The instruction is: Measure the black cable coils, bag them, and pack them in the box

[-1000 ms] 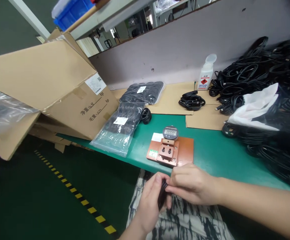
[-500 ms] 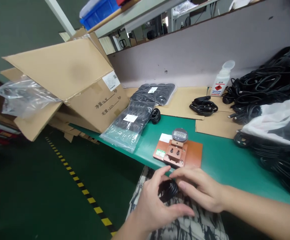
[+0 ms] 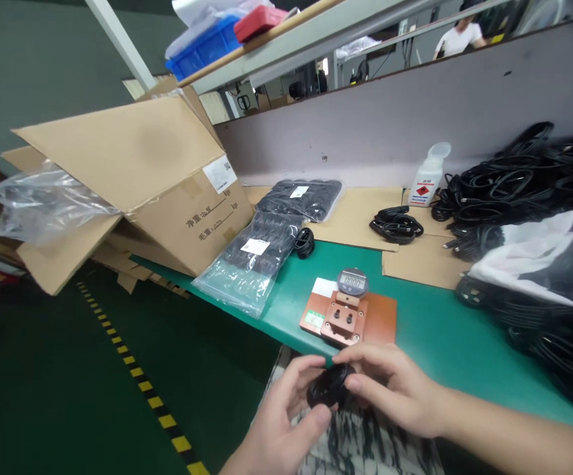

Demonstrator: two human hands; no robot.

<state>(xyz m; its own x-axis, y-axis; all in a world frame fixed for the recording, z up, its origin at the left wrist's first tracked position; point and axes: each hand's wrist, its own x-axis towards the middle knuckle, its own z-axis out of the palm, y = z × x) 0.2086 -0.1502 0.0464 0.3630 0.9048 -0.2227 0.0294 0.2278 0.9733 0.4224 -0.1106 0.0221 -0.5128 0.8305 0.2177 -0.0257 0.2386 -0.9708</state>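
the small black cable coil (image 3: pixel 326 389) is held between both hands, off the worktop (image 3: pixel 429 330) — just below its near edge, over the lap. the left hand (image 3: pixel 279 422) closes on it from the left, thumb on top, fingers beneath. the right hand (image 3: pixel 397 396) pinches its right rim. both touch it, so neither is nearer. the coil lies fairly flat, its longer run going left to right. straight beyond it, at the worktop's near edge, stands the copper-coloured fixture (image 3: pixel 348 318) with a round digital gauge (image 3: pixel 353 282) — near, not touching.
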